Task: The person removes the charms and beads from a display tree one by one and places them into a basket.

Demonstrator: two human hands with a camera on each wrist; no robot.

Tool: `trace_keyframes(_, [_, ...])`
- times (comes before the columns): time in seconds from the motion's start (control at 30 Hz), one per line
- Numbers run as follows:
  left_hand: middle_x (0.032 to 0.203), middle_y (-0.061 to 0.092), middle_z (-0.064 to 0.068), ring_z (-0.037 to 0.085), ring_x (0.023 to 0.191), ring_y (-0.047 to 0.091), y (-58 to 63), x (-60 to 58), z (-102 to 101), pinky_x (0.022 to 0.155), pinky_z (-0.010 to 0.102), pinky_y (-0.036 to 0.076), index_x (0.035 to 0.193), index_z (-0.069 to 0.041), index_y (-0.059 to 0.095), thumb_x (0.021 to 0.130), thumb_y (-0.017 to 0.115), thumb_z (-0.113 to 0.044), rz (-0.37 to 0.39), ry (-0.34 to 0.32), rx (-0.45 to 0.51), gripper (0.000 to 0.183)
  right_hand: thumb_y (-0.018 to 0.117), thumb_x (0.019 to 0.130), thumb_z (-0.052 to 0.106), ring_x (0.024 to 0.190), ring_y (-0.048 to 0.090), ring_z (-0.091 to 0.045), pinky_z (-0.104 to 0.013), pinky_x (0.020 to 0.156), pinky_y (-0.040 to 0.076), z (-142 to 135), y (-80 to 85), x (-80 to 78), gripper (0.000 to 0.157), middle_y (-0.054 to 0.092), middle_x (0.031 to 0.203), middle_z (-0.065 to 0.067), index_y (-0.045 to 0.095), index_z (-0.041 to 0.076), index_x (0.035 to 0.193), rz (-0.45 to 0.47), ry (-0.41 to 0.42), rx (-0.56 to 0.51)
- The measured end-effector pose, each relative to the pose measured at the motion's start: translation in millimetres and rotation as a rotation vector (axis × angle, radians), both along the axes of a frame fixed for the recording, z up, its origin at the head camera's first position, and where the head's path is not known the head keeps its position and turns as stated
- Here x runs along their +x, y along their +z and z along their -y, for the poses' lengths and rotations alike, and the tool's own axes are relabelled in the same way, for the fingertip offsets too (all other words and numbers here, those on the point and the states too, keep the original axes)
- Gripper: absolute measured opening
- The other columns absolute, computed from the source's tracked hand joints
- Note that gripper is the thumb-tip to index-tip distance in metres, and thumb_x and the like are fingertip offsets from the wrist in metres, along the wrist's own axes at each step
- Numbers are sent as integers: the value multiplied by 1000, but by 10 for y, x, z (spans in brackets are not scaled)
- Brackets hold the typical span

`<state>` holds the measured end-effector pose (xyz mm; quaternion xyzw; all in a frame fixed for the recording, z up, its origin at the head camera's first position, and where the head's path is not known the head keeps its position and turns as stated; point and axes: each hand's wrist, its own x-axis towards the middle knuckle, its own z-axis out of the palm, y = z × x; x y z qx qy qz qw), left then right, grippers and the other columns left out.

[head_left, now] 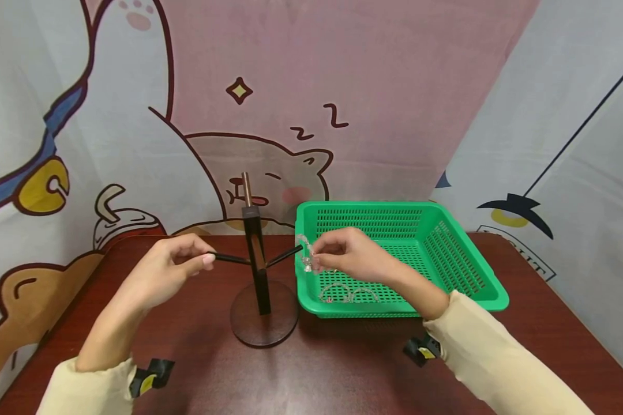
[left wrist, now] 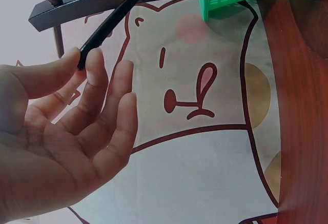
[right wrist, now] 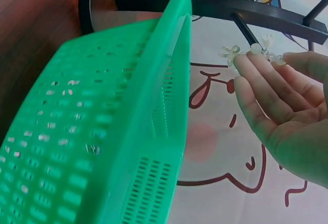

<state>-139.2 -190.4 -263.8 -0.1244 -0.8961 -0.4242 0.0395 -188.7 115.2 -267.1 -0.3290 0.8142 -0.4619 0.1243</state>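
A dark stand (head_left: 259, 262) with a round base rises from the table, with thin pegs sticking out to both sides. My left hand (head_left: 168, 271) pinches the tip of its left peg (left wrist: 110, 29) between thumb and forefinger. A clear beaded bracelet (head_left: 306, 253) with a flower-like charm (right wrist: 231, 53) is pinched in my right hand (head_left: 353, 253), right at the tip of the right peg (head_left: 284, 255). That hand is over the left side of a green basket (head_left: 490, 304). More clear beaded bracelets (head_left: 363, 292) lie in the basket's near left part.
The reddish-brown table (head_left: 187, 346) runs back to a cartoon-printed cloth (head_left: 384, 115). The basket's raised left wall stands close to the stand. A short copper-coloured peg (head_left: 246, 187) points up and back near the stand's top.
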Motion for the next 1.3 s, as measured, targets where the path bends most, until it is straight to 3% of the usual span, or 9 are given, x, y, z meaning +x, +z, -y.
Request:
trace_keyframes(0.3, [79, 61, 2, 17, 74, 53, -5, -6, -1, 64, 31, 45, 91, -7, 64, 90, 59, -15, 1, -3, -10, 9, 57, 89, 5, 75, 63, -16, -32, 71, 50, -243, 28, 29, 10, 66, 81, -7, 65, -1, 93, -48, 8, 53])
trace_keyframes(0.83, [79, 62, 2, 17, 74, 53, -14, -4, -4, 64, 33, 45, 92, -6, 63, 90, 59, -15, 2, -2, -8, 10, 57, 90, 9, 72, 59, -13, -29, 64, 46, -847, -28, 137, 12, 64, 82, -3, 65, 2, 95, -47, -26, 169])
trace_keyframes(1.3, [79, 62, 2, 17, 73, 54, -11, 0, -4, 64, 30, 45, 92, -5, 63, 90, 59, -15, 2, -1, 2, 10, 57, 90, 10, 77, 62, -17, -30, 66, 48, -1299, -247, 204, 11, 65, 88, -3, 65, 4, 96, -71, -67, 210])
